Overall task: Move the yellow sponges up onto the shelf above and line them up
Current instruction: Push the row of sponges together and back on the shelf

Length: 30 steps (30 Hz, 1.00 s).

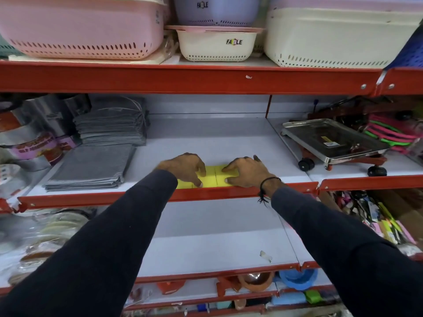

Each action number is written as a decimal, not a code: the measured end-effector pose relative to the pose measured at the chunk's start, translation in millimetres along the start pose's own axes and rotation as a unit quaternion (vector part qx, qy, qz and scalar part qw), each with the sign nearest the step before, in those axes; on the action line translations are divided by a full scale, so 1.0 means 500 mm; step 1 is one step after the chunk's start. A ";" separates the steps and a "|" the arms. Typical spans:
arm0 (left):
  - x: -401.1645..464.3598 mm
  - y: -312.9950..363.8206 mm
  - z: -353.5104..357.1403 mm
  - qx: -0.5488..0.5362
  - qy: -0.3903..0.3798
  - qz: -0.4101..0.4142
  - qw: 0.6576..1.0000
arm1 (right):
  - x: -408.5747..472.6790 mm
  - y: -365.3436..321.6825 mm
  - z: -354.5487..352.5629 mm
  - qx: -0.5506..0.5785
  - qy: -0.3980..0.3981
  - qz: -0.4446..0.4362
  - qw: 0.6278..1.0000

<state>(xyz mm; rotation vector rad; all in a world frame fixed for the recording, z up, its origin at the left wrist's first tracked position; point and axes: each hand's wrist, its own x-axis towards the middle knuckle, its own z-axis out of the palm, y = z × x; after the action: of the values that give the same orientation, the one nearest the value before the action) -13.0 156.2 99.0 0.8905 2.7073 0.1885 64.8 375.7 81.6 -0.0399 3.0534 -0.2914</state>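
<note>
Yellow sponges (211,178) lie side by side in a row at the front edge of the middle shelf (206,138), just behind its red lip. My left hand (186,167) rests on the left part of the row, fingers curled down over the sponges. From the right, my right hand (248,171) presses fingers and thumb against the rightmost sponge. Both hands cover much of the row, so its full length is hidden. The white shelf below (217,243) holds no sponges in view.
Stacks of grey cloths (91,167) lie left of the sponges, with steel pots (34,138) further left. A steel tray on a wheeled stand (332,143) sits to the right. Plastic baskets (217,45) fill the top shelf. Bare white shelf stretches behind the sponges.
</note>
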 end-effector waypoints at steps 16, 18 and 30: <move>-0.004 0.005 0.002 -0.015 0.000 -0.010 1.000 | -0.015 0.073 -0.069 0.032 0.010 0.058 0.998; -0.005 0.008 -0.001 -0.017 -0.005 -0.009 1.000 | -0.019 0.096 -0.059 0.011 -0.014 0.079 0.997; -0.006 0.010 -0.004 -0.016 -0.018 -0.023 0.999 | -0.011 0.076 -0.032 0.008 -0.021 0.061 0.998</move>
<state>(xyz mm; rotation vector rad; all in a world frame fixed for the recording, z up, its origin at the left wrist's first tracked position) -8.5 158.6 102.6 0.8129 2.6814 0.2050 68.4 416.1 90.5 0.1375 2.9955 -0.3017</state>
